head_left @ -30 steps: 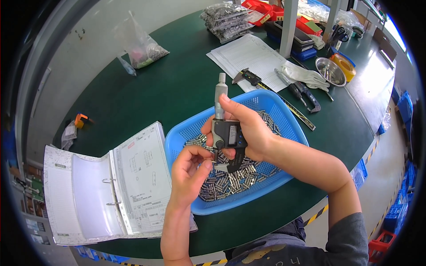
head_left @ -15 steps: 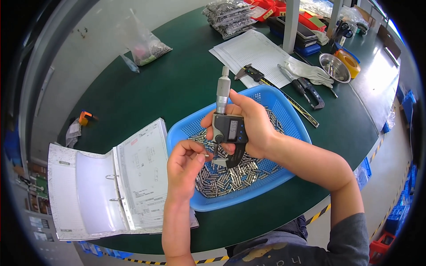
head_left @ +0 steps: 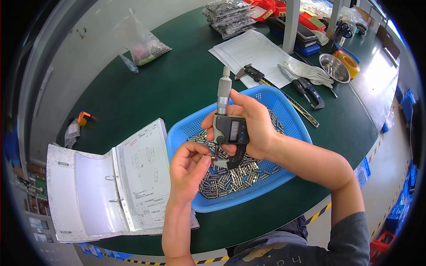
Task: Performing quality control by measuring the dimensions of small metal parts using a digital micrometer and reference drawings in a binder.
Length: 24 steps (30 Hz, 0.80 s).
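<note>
My right hand (head_left: 254, 124) is wrapped round a digital micrometer (head_left: 230, 129), its thimble pointing up and its frame curving down over the basket. Between thumb and fingers, my left hand (head_left: 190, 169) pinches a small metal pin (head_left: 210, 157). The pin's end is at the gap between the micrometer's measuring faces; whether both faces touch it is too small to tell. Beneath both hands stands a blue plastic basket (head_left: 289, 170) with many similar metal pins (head_left: 226, 182) lying loose in it.
An open ring binder (head_left: 144, 177) with a drawing lies left of the basket. Beyond the basket are a digital caliper (head_left: 252, 72), paper sheets (head_left: 255, 51), a second micrometer (head_left: 313, 94), white gloves (head_left: 308, 72) and a metal bowl (head_left: 335, 68). A plastic bag of parts (head_left: 151, 49) sits far left.
My left hand has moved slightly right, bringing the pin to the micrometer's measuring gap. The micrometer has shifted very little, and the reading on its display has changed.
</note>
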Tool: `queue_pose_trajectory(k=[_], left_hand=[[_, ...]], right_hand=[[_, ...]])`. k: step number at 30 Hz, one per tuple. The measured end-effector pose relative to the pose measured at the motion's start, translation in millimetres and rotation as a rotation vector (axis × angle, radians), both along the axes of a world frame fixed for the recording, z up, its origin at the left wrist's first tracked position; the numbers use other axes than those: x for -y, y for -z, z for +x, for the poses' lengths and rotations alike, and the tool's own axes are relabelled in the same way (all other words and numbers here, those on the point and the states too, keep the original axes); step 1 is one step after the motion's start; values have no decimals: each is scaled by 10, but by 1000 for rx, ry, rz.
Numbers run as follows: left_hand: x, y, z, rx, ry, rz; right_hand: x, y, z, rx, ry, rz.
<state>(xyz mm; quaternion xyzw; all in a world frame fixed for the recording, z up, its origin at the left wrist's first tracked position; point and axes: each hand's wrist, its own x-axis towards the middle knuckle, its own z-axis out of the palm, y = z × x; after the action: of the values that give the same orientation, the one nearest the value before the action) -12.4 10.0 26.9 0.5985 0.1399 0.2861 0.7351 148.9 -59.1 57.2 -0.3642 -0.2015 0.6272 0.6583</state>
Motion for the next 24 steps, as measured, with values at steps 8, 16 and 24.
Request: queue_pose_trajectory(k=[8,16,24], left_hand=[[-2,20,14,-28,-3,-11],[7,31,32,-38,-3,-22],[3,39,24,-51,33,-18]], right_hand=[[1,5,2,26,14,-22],[-8,31,-2,110,24,-16],[18,-8,-6,101,18,-25]])
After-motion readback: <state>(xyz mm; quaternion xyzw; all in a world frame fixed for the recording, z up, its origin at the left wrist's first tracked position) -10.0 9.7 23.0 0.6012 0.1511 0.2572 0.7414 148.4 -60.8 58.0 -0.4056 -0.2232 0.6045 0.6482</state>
